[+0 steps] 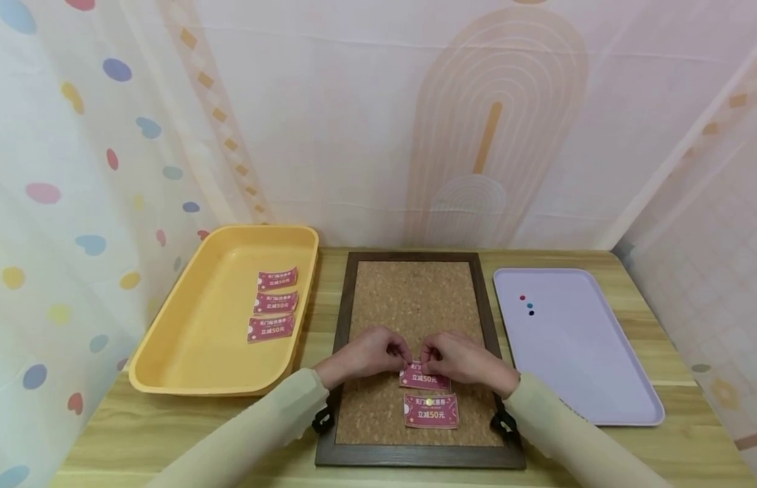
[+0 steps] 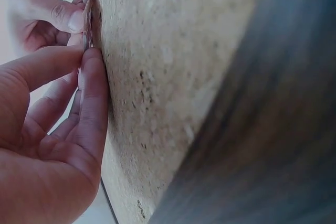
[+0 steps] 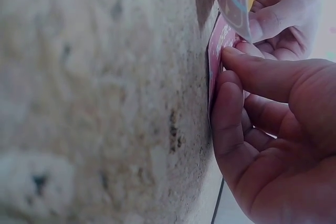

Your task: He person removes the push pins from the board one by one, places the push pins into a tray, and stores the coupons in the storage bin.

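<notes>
On the framed cork board (image 1: 415, 291), a maroon paper coupon (image 1: 423, 381) with white and yellow print lies between my hands. My left hand (image 1: 372, 351) pinches its left edge between thumb and index finger (image 2: 94, 87). At the coupon's upper middle, my right hand (image 1: 460, 356) has thumb and index finger together against its face. Between those fingertips is what seems a small push pin, almost wholly hidden. Just below lies a second coupon (image 1: 432, 415), with a yellow push pin (image 1: 430, 402) near its top middle.
To the left, a yellow tray (image 1: 201, 318) holds three more coupons (image 1: 273, 328) along its right side. On the right, a lilac tray (image 1: 585, 339) carries a red pin (image 1: 522, 297), a blue pin (image 1: 530, 306) and a black pin (image 1: 532, 313). A patterned curtain (image 1: 354, 135) hangs behind the wooden table (image 1: 677, 366).
</notes>
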### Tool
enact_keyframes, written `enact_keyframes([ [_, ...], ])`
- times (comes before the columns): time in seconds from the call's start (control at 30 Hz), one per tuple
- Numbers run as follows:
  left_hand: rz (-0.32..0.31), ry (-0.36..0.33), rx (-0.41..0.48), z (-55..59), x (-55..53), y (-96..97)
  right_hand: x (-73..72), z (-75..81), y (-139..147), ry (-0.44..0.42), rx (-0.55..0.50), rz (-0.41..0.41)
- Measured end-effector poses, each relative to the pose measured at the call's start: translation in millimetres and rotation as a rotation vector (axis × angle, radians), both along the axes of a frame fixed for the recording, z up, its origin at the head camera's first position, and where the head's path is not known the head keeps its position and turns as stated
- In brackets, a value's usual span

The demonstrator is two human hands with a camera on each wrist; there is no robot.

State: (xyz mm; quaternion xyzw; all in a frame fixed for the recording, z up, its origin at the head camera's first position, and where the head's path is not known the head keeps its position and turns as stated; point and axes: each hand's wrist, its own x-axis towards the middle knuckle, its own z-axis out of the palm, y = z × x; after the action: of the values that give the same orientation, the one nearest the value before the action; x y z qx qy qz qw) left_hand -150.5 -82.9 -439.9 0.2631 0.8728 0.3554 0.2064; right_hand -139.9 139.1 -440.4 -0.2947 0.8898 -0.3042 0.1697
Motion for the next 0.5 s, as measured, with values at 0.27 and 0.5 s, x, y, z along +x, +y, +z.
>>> enact_keyframes([
  [0.27,0.011,0.004,0.01,-2.8,0.7,0.3,2.6,0.5,0.7,-0.003,-0.006,0.003],
  [0.5,0.027,-0.006,0.009,-1.7,0.6,0.8,1.7,1.4,0.8,-0.017,-0.01,0.006],
])
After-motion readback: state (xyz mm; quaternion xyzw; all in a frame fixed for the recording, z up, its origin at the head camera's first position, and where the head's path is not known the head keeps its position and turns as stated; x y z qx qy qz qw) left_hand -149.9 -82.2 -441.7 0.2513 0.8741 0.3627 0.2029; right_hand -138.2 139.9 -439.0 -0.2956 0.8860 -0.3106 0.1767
